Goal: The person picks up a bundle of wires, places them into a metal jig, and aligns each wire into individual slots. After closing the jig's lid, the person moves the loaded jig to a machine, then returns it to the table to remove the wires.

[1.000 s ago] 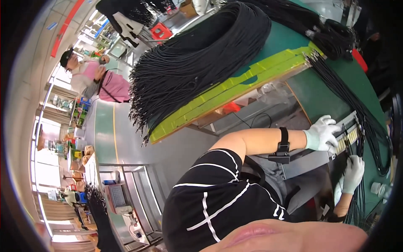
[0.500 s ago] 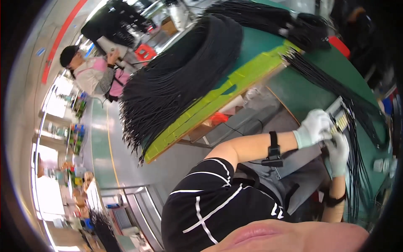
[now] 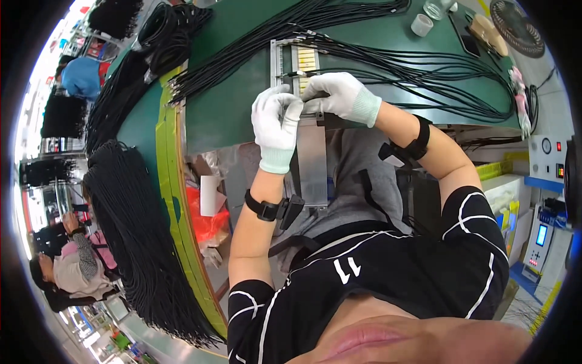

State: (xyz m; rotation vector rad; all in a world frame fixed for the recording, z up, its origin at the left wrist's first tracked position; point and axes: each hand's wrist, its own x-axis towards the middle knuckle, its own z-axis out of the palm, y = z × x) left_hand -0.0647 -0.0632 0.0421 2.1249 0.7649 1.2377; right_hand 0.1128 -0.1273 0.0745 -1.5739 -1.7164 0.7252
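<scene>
My left hand, in a white glove, is over the near end of a metal rail fixture, thumb and fingers bent together in a pinch. My gloved right hand meets it from the right, its fingertips pressed together close to the left ones. Whatever lies between the fingertips is too small or covered to make out. Just beyond the hands, a black cable with a pale connector crosses the fixture. A strip of yellow pieces runs along the fixture's right side.
Black cables loop across the green table to the right. A thick cable bundle hangs over the yellow-green edge at left. A small fan and white cup are far right. A co-worker is at left.
The view has swung round to the right, bringing the fixture to the upper middle and the machines at right into sight. Both hands remain close together at the fixture.
</scene>
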